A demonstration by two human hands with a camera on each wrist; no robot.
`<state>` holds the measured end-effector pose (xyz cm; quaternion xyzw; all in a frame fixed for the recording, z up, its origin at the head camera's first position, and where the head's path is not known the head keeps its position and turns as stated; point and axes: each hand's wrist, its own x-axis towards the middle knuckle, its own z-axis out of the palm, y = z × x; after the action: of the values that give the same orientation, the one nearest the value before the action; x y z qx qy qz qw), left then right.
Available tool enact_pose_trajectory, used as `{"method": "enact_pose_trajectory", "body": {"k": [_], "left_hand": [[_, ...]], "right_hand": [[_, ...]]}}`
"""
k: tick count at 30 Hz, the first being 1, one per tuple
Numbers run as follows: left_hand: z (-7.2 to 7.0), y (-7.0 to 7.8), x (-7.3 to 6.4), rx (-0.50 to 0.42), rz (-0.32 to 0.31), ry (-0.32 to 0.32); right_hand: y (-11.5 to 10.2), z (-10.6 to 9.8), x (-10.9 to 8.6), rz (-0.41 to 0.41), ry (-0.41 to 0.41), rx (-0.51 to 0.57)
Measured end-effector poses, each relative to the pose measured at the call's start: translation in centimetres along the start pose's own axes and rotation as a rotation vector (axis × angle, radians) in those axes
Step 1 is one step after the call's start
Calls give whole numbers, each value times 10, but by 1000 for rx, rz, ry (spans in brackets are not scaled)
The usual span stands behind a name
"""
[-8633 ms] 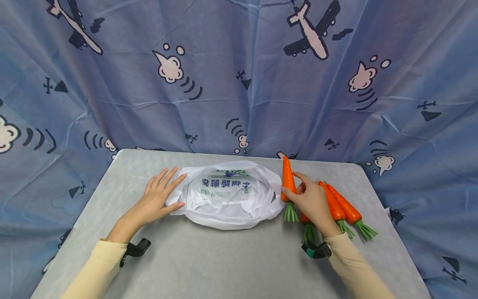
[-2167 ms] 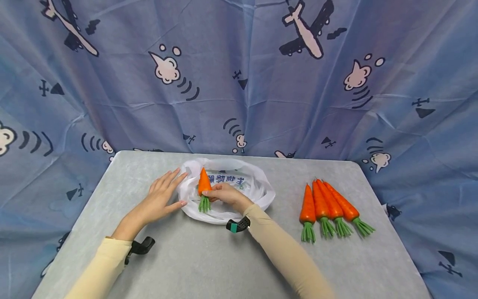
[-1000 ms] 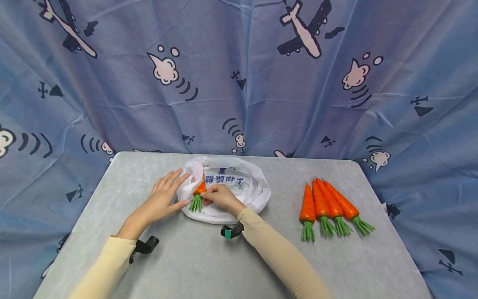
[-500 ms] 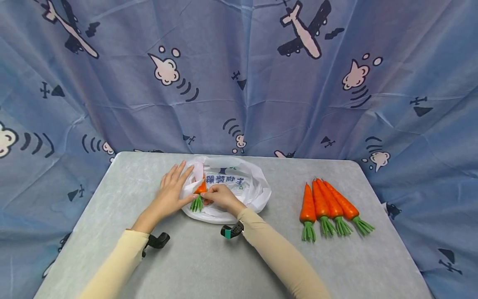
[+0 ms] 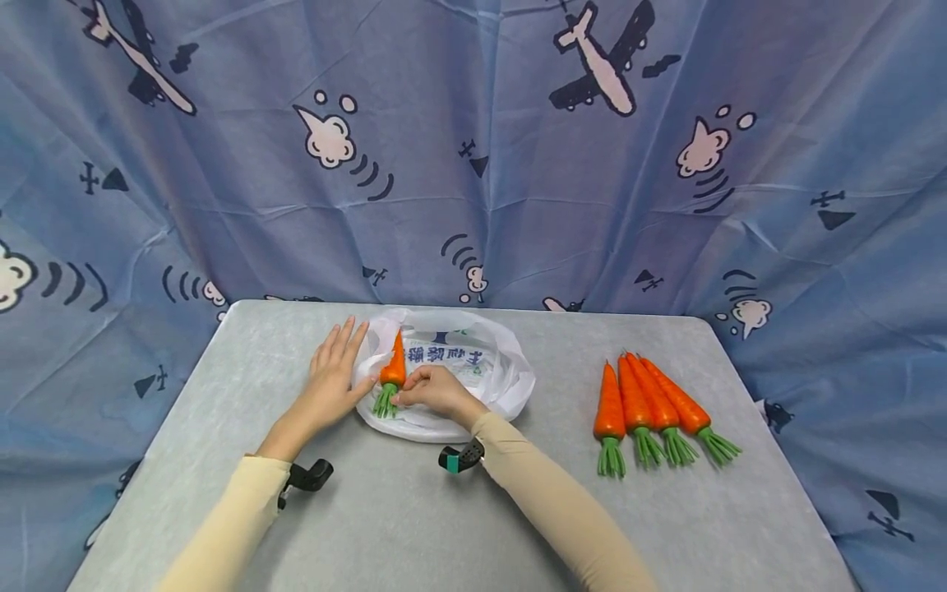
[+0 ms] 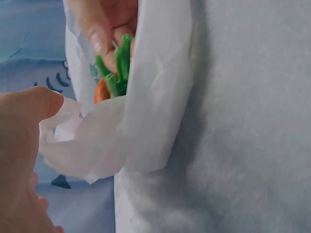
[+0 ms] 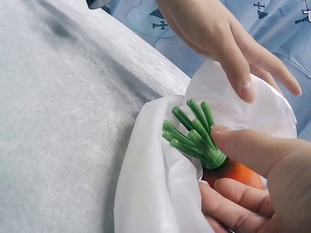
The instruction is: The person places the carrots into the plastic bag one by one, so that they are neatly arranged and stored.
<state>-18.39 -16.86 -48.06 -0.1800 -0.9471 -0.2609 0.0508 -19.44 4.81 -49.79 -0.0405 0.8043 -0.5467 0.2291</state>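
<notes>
A white plastic bag with printed characters lies on the table, its mouth spread wide. Inside its left part is an orange carrot, tip pointing away and green stems toward the near rim. My right hand reaches into the bag and holds this carrot by its stem end; the right wrist view shows the thumb at the stems and curled fingers under the carrot's top. My left hand is at the bag's left rim, fingers straight and spread, thumb right by the white film in the left wrist view.
Several more carrots lie side by side on the right of the grey table, stems toward the near edge. A blue patterned curtain hangs behind the table. Each wrist wears a black camera.
From the right, my right hand has brought a carrot into the bag. My left hand has shifted slightly right and away. Over the last half second, more of the carrot's body has come into view.
</notes>
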Motion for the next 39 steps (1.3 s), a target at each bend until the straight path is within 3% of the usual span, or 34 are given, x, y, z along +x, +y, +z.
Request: {"method": "enact_pose_trajectory", "body": {"k": [8,13,18,23,27,31,39], "left_hand": [[-8,-7,-2,-19,12,23],[-10,-7,-1,-46,6,-20],[-8,-8,3,-73,18,-75],[-5,-9,6,-102,44,-74],[-6,-8,6,-108,48,-53],[-8,-8,5,-101,27,-54],[-8,-8,4,-89,29,-20]], "right_hand": [[-1,1,-3,-14,-14,-71],[-6,5,-8,-26,-48,-201],[-8,16,-8,-10,51,-396],[-6,23,-8,-23,155,-518],[-3,24,-10,-88,194,-520],[-1,25,-12,-151,179,-475],[-2,22,-17,-163,118,-363]]}}
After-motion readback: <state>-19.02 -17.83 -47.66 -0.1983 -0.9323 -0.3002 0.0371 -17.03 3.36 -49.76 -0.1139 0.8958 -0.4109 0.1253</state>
